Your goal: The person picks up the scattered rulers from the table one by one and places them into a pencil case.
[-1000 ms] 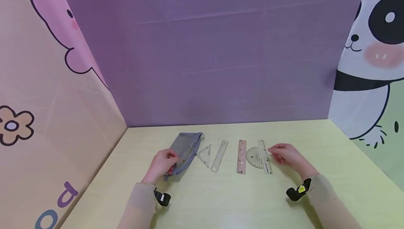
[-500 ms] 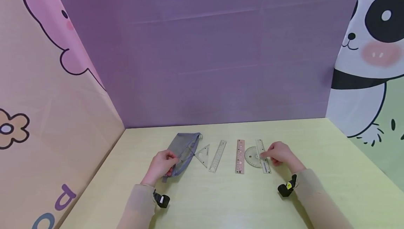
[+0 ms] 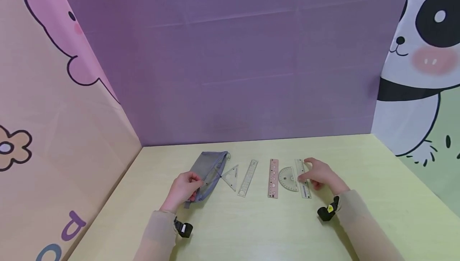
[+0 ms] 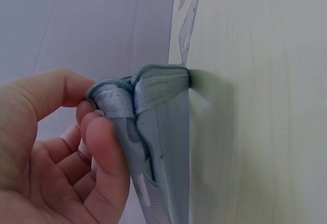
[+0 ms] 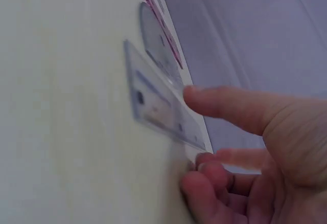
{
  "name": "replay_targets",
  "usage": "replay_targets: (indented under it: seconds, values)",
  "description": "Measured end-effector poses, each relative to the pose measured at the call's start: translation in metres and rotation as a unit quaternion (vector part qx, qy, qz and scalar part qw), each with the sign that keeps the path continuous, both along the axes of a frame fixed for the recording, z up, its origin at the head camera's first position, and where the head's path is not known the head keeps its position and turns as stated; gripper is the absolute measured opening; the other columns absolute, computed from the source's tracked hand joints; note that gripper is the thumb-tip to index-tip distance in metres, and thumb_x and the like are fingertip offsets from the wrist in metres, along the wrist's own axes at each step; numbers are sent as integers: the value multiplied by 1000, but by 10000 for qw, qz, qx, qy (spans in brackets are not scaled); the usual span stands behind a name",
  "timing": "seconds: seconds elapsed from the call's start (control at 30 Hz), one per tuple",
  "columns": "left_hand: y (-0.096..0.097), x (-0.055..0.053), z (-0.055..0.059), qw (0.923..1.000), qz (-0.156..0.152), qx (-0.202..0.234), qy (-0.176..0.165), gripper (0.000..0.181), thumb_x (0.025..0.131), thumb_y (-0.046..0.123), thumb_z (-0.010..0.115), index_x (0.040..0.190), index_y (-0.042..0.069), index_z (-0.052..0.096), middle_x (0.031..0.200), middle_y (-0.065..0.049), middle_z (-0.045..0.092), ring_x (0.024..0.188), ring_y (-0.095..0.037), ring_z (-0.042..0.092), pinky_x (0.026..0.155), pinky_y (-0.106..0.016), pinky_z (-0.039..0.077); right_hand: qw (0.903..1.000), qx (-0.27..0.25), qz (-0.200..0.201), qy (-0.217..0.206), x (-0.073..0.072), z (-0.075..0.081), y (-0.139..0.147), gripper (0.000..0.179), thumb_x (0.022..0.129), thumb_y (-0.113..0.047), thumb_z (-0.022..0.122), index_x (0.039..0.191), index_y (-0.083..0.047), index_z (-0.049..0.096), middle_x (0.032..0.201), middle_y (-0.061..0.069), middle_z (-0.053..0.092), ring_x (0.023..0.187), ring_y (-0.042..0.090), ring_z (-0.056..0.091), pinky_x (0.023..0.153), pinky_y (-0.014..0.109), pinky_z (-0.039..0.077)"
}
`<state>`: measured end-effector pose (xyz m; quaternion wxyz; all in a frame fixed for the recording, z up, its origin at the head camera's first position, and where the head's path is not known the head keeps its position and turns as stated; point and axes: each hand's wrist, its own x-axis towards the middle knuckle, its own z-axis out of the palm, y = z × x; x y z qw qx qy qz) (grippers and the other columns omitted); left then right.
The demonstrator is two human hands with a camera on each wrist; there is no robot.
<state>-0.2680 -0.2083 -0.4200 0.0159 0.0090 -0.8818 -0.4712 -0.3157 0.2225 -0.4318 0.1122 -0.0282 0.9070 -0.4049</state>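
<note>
My left hand [image 3: 185, 187] pinches the near end of a blue-grey mesh zip pouch [image 3: 209, 165]; in the left wrist view the pouch's end [image 4: 163, 93] stands between thumb and fingers. My right hand [image 3: 320, 175] is at a clear ruler [image 3: 304, 187], its thumb straight across the ruler and its index finger stretched toward the ruler's far end. In the right wrist view the other fingers [image 5: 204, 183] curl beside the ruler's edge. Just left of this ruler lie a clear protractor [image 3: 287, 179] and a pink ruler [image 3: 273, 179].
A clear set square [image 3: 231, 177] lies against the pouch's right side, and a second clear ruler [image 3: 248, 178] slants beside it. All rest on a pale wooden table [image 3: 244, 229]. A purple cloth wall [image 3: 251, 73] stands behind, with cartoon-printed cloths at both sides.
My right hand moved left onto the clear ruler, then the ruler shifted slightly right, off the protractor's edge. My index finger spread away from the thumb. The left hand stays on the pouch.
</note>
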Motion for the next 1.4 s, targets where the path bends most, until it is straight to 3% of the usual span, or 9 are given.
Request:
replay_targets:
  seconds: [0.2,0.43,0.9,1.07,1.2,1.4]
  values:
    - [0,3,-2,10000,-40,42,-4,7,87,9,63,87,2,62,60,-4,50,49,-15,49,46,-28,49,9972,-84,375,-637,-8,7,6,103,77,-17,78,154,-6,11,58,3,42,49,15,40,47,27,45]
    - [1,3,-3,9999,-81,50,74,6,87,8,64,86,3,61,58,-3,49,46,-14,47,45,-28,47,9935,250,535,-970,-16,11,6,103,76,-16,81,154,-5,15,62,3,44,51,14,41,47,25,44]
    - [-1,0,-3,9999,-63,-31,87,6,86,8,64,85,3,62,59,-3,50,47,-14,48,44,-28,48,9930,610,475,-887,-20,16,-1,93,74,-17,83,145,-5,24,66,8,50,50,16,44,45,25,46]
    - [-1,-1,-3,9999,-58,-44,80,7,87,9,64,86,3,62,59,-3,50,47,-14,48,45,-28,48,9943,629,496,-705,-19,17,-2,93,73,-17,84,141,-6,22,66,5,45,54,16,40,47,27,46]
    - [0,-1,-3,9999,-63,-72,63,7,88,9,64,86,3,62,60,-3,50,48,-15,48,45,-28,48,9963,506,518,-467,-19,16,-1,95,71,-14,85,139,-4,20,74,8,45,56,17,38,50,29,47]
    - [1,-1,-4,9999,-55,-68,73,7,87,9,64,86,3,62,60,-3,50,48,-14,48,45,-28,48,9989,-33,442,-152,-21,7,5,96,69,-5,83,137,3,15,94,18,52,57,19,50,51,31,51]
